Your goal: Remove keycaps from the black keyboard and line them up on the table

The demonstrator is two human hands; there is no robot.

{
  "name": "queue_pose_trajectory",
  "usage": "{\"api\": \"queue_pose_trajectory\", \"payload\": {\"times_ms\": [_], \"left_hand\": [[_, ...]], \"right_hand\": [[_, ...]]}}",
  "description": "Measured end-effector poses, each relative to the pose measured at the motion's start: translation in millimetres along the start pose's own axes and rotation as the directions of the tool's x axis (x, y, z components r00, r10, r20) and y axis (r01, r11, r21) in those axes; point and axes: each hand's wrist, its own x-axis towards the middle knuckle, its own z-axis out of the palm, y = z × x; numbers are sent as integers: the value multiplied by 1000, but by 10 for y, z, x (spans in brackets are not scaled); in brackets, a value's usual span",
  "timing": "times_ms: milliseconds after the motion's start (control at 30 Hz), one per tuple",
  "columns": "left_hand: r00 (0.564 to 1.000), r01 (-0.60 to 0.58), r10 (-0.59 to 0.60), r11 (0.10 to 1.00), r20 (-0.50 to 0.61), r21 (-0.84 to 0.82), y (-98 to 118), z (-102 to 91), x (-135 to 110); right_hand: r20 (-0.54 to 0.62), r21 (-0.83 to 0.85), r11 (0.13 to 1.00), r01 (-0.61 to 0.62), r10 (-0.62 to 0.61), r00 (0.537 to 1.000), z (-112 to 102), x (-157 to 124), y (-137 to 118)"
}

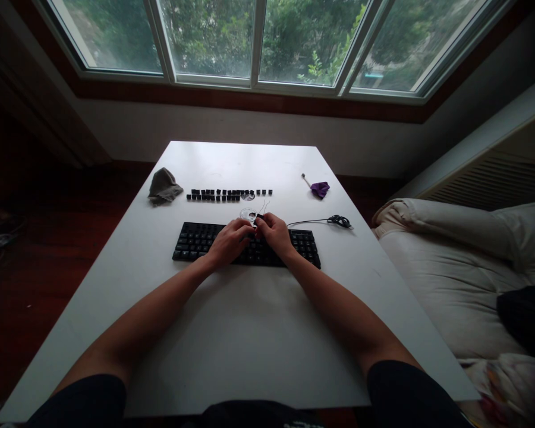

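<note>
A black keyboard [196,241] lies across the middle of the white table [249,333]. Both my hands rest on its upper middle part, close together. My left hand [229,241] has its fingers curled down over the keys. My right hand [274,232] is closed in a pinch near the keyboard's top edge, on something small and dark that I cannot make out. A wire keycap puller [264,207] and a clear ring-shaped thing [248,214] lie just beyond my fingers. Behind them, loose black keycaps [225,194] are laid out in rows.
A grey cloth [163,186] lies at the far left of the table. A small brush with a purple head [317,187] lies at the far right. The keyboard's coiled cable [339,221] trails to the right. A white sofa [455,273] stands beside the table.
</note>
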Motion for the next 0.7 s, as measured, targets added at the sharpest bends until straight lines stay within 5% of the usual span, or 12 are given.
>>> {"api": "queue_pose_trajectory", "payload": {"times_ms": [400,700], "left_hand": [[998,-61,56,986,36,157,20,2,-1],[990,93,-78,987,-117,135,12,-125,48]], "right_hand": [[20,190,974,-126,124,992,-2,72,135],[2,212,967,-141,144,990,-32,79,97]]}}
